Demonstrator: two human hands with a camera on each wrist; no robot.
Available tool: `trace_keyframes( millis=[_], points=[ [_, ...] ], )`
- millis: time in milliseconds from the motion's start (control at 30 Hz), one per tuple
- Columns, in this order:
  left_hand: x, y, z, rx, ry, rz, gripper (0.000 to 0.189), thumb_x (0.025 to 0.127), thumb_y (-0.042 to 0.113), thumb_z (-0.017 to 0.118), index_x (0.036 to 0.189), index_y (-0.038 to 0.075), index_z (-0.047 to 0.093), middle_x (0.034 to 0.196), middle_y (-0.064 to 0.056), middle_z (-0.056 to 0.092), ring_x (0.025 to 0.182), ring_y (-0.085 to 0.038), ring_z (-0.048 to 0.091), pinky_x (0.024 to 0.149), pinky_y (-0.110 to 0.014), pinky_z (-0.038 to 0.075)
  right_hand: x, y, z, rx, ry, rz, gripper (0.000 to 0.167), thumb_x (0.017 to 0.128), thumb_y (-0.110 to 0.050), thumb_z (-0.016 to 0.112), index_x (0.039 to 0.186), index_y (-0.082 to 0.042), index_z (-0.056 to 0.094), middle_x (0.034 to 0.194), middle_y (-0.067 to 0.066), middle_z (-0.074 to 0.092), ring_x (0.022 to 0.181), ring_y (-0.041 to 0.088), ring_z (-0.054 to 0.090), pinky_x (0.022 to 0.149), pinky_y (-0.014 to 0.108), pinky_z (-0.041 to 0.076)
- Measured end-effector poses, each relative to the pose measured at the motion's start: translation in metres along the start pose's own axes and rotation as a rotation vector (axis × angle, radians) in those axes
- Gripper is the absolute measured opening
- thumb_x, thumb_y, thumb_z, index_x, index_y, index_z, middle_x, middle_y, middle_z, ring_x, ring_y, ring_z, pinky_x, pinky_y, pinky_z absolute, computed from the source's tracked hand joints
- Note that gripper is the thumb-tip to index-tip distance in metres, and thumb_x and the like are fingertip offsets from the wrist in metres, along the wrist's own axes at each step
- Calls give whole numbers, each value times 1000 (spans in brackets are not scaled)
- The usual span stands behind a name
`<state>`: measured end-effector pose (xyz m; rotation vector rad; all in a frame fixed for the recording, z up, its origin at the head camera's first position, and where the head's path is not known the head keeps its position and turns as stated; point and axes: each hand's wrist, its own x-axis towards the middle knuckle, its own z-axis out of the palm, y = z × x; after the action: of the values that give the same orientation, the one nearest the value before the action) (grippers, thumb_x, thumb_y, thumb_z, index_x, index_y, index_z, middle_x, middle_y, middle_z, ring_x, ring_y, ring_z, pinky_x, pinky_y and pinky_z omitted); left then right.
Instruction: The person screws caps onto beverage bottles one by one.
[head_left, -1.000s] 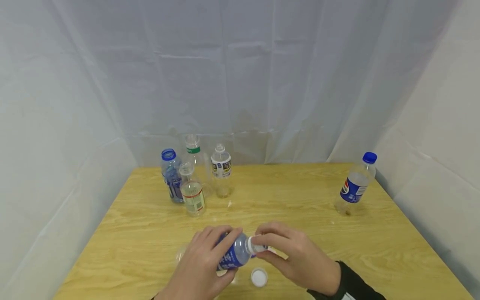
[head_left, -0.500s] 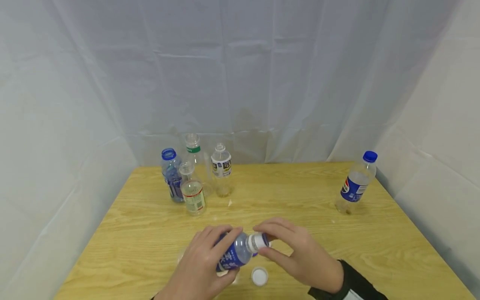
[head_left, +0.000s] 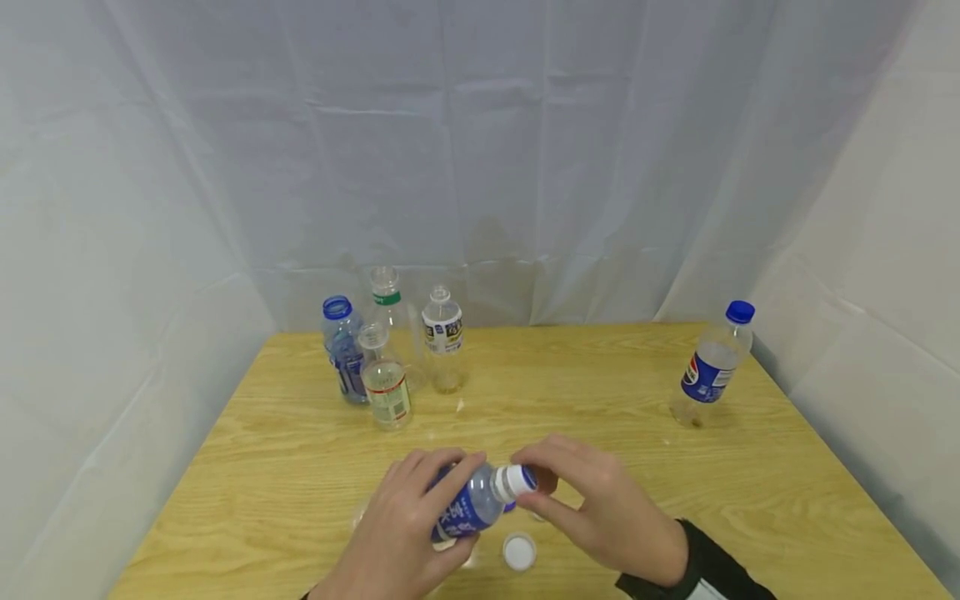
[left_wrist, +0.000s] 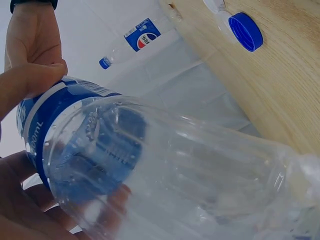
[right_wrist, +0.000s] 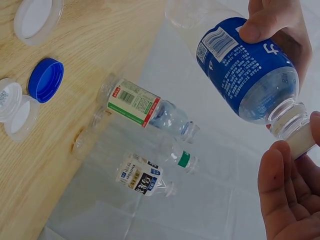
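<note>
In the head view my left hand (head_left: 408, 517) grips a clear plastic bottle (head_left: 468, 510) round its blue label. The bottle is tilted above the table, neck to the right. A white cap with a blue top (head_left: 517, 481) sits at the end of its neck. My right hand (head_left: 600, 504) has thumb and fingers at this cap, and in the right wrist view they pinch the cap (right_wrist: 299, 143) from both sides. How far the cap is screwed on I cannot tell. The bottle's clear lower part (left_wrist: 200, 170) fills the left wrist view.
Several capless bottles stand at the back left, among them a blue-tinted bottle (head_left: 343, 358) and a bottle with a white label (head_left: 443, 337). A Pepsi bottle (head_left: 708, 371) with a blue cap stands at the right. A white cap (head_left: 519, 552) and a blue cap (right_wrist: 46, 80) lie below the hands.
My right fingers have shifted along the cap towards its top, so the white side and blue top now show. The left hand and bottle have hardly moved.
</note>
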<state>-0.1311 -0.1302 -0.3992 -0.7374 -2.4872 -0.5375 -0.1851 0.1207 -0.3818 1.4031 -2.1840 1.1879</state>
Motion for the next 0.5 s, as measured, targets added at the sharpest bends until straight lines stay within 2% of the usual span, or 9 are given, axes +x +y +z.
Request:
trace_keyframes(
  millis=[267,500],
  points=[
    [-2,0,1,-30,-7,-5,83,66,31,94,141,19,60,126,3,62,104,-10,58,85,-37,56,-1,0,1,23,-11,-37,39,90,-5,76,126,-12,63,110,-2,67,86,5,61,74,18,55],
    [-1,-2,4,-6,22,59,84,63,32,94,139,21,60,123,3,63,100,-11,59,80,-36,56,-2,0,2,-50,-10,25,20,94,-24,74,111,-17,65,90,-10,60,72,0,53,62,11,48]
  ],
)
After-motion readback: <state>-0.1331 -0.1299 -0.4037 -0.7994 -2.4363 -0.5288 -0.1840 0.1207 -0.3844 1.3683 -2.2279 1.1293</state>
